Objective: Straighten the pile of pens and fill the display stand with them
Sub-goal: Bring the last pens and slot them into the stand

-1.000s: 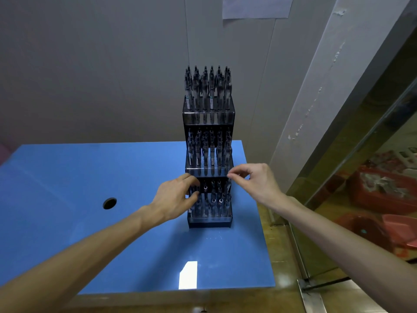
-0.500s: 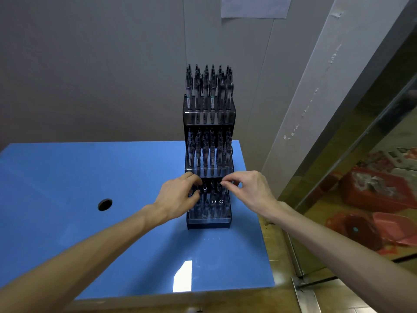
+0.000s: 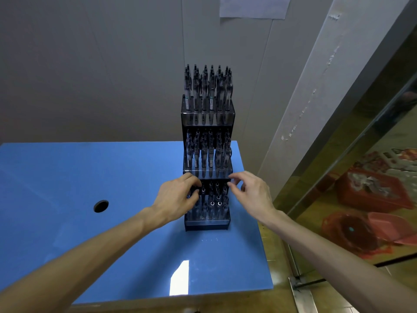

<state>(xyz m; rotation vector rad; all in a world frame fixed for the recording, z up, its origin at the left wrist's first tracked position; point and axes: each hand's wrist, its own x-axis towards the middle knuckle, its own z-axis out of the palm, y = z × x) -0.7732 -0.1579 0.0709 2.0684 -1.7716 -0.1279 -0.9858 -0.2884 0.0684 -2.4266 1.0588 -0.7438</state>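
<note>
A black three-tier display stand point(image 3: 207, 224) is seen standing upright on the blue counter point(image 3: 112, 177), near its right edge and toward the far side, close to the grey wall point(image 3: 90, 64). All three tiers are filled with dark pens point(image 3: 208, 91) set upright in rows; those of the top tier rise above the stand, those of the middle tier point(image 3: 207, 152) are held behind a clear front lip, and those of the bottom tier point(image 3: 214, 203) are seen from above, with small pale rings showing at some of their tips. The left hand point(image 3: 174, 199) is placed at the left side of the bottom tier, its fingers point(image 3: 194, 180) curled in over the pen tops there; whether a pen is actually gripped cannot be told, since the fingertips are hidden among the pens. The right hand point(image 3: 252, 193) is held at the right side of the same tier, just below the middle shelf, with thumb and forefinger brought close together near the stand's right edge; nothing can be made out between them, and it cannot be told whether the stand is touched. A round dark hole point(image 3: 100, 206) is seen in the counter well to the left of the stand. A bright reflection point(image 3: 179, 277) lies on the counter's near part. A sheet of paper point(image 3: 255, 6) is fixed to the wall above. To the right, red bins point(image 3: 372, 188) are visible behind a glass panel.
</note>
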